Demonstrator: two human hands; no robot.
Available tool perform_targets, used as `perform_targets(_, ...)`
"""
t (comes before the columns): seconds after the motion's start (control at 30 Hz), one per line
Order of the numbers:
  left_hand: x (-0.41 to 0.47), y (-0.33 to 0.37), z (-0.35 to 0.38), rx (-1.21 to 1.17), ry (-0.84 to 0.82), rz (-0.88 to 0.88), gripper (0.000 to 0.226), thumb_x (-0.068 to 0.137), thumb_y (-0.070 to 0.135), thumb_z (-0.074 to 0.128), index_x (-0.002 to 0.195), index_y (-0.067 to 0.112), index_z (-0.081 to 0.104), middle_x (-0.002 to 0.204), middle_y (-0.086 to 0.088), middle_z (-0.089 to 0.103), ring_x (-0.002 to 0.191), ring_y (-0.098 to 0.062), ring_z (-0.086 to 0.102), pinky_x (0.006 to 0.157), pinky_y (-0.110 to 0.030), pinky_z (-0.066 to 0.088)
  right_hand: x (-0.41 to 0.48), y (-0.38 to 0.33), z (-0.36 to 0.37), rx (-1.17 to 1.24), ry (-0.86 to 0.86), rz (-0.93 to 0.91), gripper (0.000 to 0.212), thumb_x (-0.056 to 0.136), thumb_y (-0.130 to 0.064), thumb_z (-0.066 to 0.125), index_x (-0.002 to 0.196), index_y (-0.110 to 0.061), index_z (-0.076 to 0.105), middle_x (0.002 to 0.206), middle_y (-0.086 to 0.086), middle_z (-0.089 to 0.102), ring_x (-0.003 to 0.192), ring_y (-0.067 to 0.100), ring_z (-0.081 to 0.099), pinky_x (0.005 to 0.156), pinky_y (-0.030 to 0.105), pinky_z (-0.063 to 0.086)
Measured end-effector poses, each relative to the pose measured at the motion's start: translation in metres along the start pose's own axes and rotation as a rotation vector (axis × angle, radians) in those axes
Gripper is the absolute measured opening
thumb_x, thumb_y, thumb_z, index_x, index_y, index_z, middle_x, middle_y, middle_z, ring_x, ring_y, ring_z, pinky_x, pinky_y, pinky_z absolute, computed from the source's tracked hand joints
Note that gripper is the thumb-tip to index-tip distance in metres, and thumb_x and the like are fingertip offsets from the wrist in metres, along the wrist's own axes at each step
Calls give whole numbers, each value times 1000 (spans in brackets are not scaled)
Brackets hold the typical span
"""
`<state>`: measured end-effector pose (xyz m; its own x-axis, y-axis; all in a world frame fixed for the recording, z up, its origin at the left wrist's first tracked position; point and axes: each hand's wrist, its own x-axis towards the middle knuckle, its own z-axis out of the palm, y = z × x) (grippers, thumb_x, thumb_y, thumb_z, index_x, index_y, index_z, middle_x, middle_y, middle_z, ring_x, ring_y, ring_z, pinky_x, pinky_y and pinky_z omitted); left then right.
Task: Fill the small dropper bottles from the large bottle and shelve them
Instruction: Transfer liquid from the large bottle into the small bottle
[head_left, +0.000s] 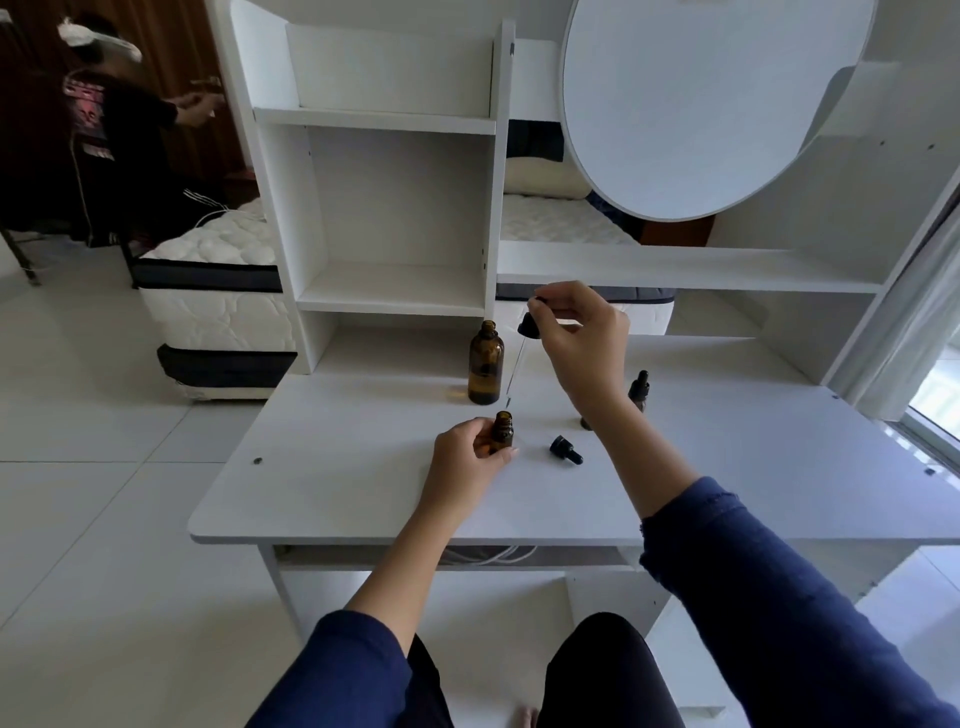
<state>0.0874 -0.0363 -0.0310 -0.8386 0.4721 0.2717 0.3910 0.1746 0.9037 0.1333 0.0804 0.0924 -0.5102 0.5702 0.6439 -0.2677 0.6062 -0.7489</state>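
Left hand (470, 460): curled round a small dropper bottle (503, 432). The bottle is held upright on the desk (322, 493), its neck uncapped. The fingers are wrapped round its left side and the thumb is set at its front base.

Right hand (579, 332): raised above and to the right of the left hand. A large dropper (530, 325) is pinched at its black bulb between thumb and fingertips. The glass pipette is hung down and leftward. Its tip is seen just above and slightly right of the small bottle's mouth, not inside it. Liquid in the pipette cannot be told.

Large bottle (485, 364): amber, uncapped, stood upright just beyond the left hand and left of the right hand, close beside the pipette. The fill level cannot be read.

A small dropper cap (566, 450) is laid on its side just right of the left hand, below the right wrist.

A capped small bottle (639, 387) is stood just right of the right wrist, partly hidden by it. Another dark item (586, 423) is mostly covered by the right forearm and cannot be identified.

A white shelf unit (395, 291) is set beyond both hands. A round white panel (701, 104) is seen above the right hand. A mattress (218, 249) and a second person (119, 130) are seen in the background, far left of the left hand.
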Motion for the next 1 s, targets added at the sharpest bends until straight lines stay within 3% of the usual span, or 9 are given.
perform_targets(0.3, -1, 2, -1, 3, 3, 0, 33, 76, 11, 74, 107, 5, 65, 100, -8, 71, 91, -15, 67, 85, -19, 50, -5, 4, 4, -16, -26, 10, 6, 81, -7, 66, 86, -9, 67, 76, -5, 66, 73, 2, 64, 66, 14, 53)
perform_targets(0.73, -1, 1, -1, 10, 0, -1, 33, 76, 12, 75, 106, 6, 65, 99, -7, 70, 90, -15, 67, 87, -23, 52, -4, 6, 6, -78, -80, -17, 5, 79, 1, 65, 79, -3, 64, 75, 0, 63, 68, 0, 59, 61, 4, 46)
perform_targets(0.87, -1, 1, -1, 7, -1, -5, 33, 76, 12, 75, 107, 5, 65, 99, -5, 70, 89, -13, 67, 82, -15, 50, -3, 9, 6, -52, -84, -1, 4, 80, -1, 64, 80, -5, 64, 74, -1, 64, 67, -4, 59, 60, 7, 48)
perform_targets(1.0, -1, 0, -1, -22, -8, -20, 30, 76, 10, 75, 104, 4, 65, 98, -8, 71, 89, -14, 67, 83, -17, 50, 5, 8, 7, 15, -38, 0, 3, 79, -2, 63, 80, -5, 64, 73, -2, 64, 70, 4, 61, 62, 12, 49)
